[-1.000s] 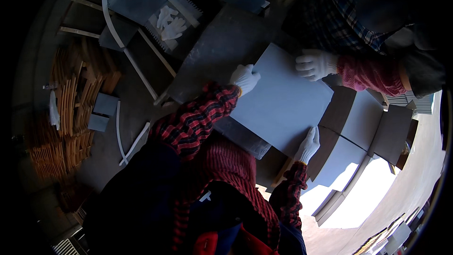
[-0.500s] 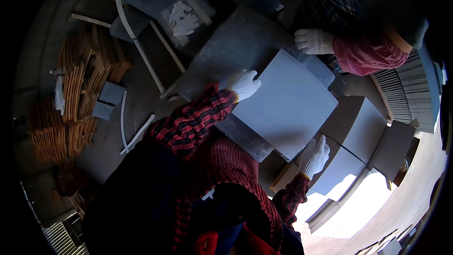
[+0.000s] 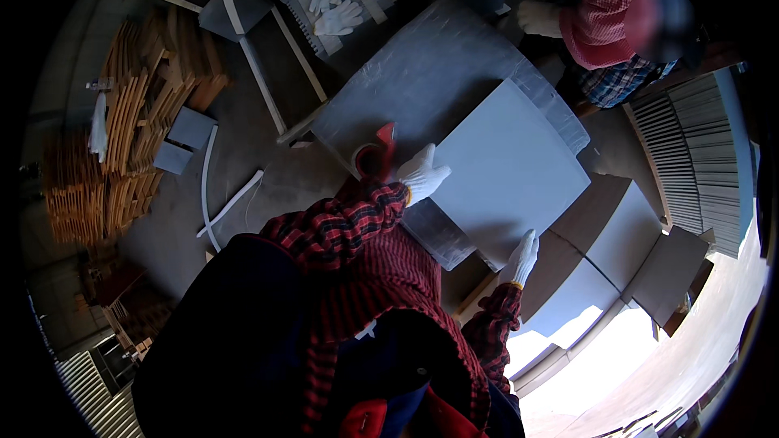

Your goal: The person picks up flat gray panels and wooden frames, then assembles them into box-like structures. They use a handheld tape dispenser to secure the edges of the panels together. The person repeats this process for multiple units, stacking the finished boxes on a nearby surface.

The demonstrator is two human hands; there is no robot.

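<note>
Head view: grey panel (image 3: 515,170) between left hand (image 3: 421,174) and right hand (image 3: 522,260); fingers extended wide, at its edges.

Pretty scuffed grey tabletop (image 3: 422,65), tbh, with a flat pale board (image 3: 511,166) lying on it and some red tool (image 3: 380,154) near the left edge.

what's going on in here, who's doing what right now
A person in white gloves is handling a grey panel over a dark worktop. The left hand is at the panel's left edge, the right hand at its near right edge, fingers extended. A red tape dispenser is beside the left hand. Across the worktop, a co-worker's gloved hand is clear of the panel.
</note>
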